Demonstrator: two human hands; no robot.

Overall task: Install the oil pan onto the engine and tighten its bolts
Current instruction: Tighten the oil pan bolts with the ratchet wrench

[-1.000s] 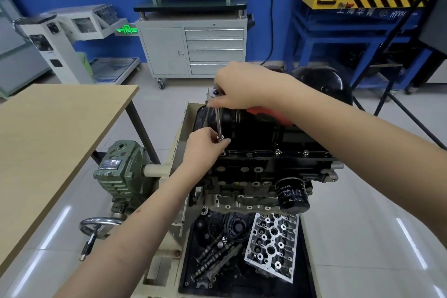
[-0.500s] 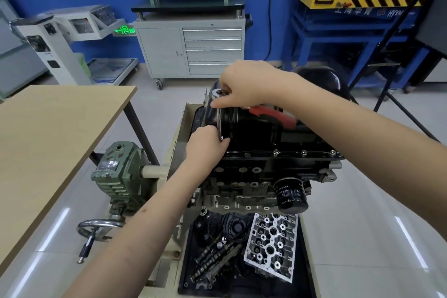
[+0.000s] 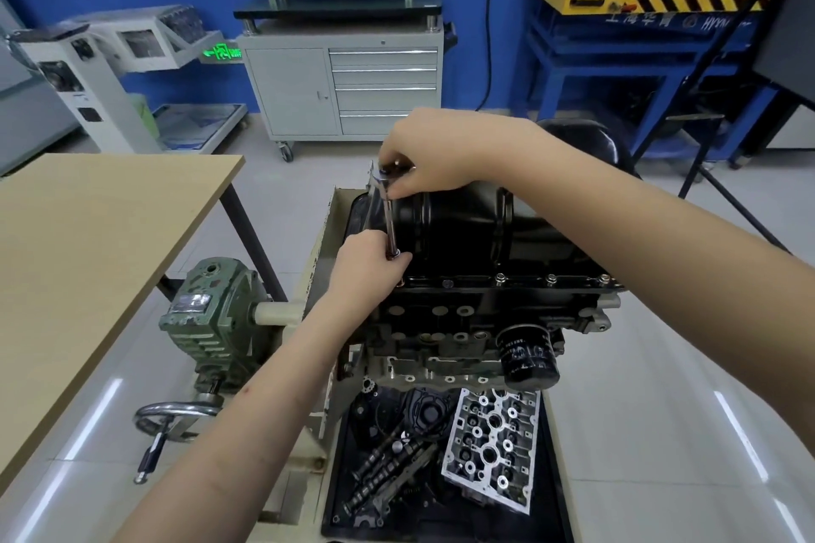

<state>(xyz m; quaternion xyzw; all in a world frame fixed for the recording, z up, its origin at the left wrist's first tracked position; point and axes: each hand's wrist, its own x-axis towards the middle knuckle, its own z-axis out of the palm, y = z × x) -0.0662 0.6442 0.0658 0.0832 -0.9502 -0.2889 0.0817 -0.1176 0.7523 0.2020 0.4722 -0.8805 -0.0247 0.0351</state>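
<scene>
Head view: both hands' grip unchanged, right hand point(image 3: 434, 154) and left hand point(image 3: 368, 262) holding ratchet point(image 3: 388, 212).

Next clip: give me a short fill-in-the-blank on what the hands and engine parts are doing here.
1. The right hand holds the top of the ____ tool.
2. The left hand steadies the extension bar at the oil pan ____.
3. The oil filter is coloured ____.

Missing: ratchet; flange; black
</scene>
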